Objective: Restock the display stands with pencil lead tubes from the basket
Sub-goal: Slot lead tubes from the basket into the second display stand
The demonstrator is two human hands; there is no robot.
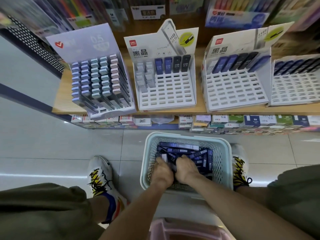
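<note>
Hands meet inside a pale perforated basket (223,153) that stands on the tiled floor between the person's two sneakers. The left hand (161,172) and the right hand (186,168) lie side by side, knuckles up, both sunk into a loose heap of dark blue and black pencil lead tubes (183,147); the fingers curl down among the tubes, but blur and the heap hide whether either hand actually grips one. One tube on top of the heap reads "HB 0.5".

Above, a wooden shelf (59,101) carries four display stands. The leftmost stand (83,44), grey with a red heart logo and a faint "0.5", is packed with pastel-capped tubes. The middle stand (167,90) bears a red "deli" badge, large Chinese characters and a pictured tube marked "HB 0.5"; it holds grey tubes at the left and a back row of two blue and two black tubes printed "HB 0.5", the other slots being open. The third stand (235,90) shows the same "deli" badge and has tubes only in its back row. The fourth stand (296,90), cut off by the frame's right edge, likewise has a back row of dark tubes.
</note>
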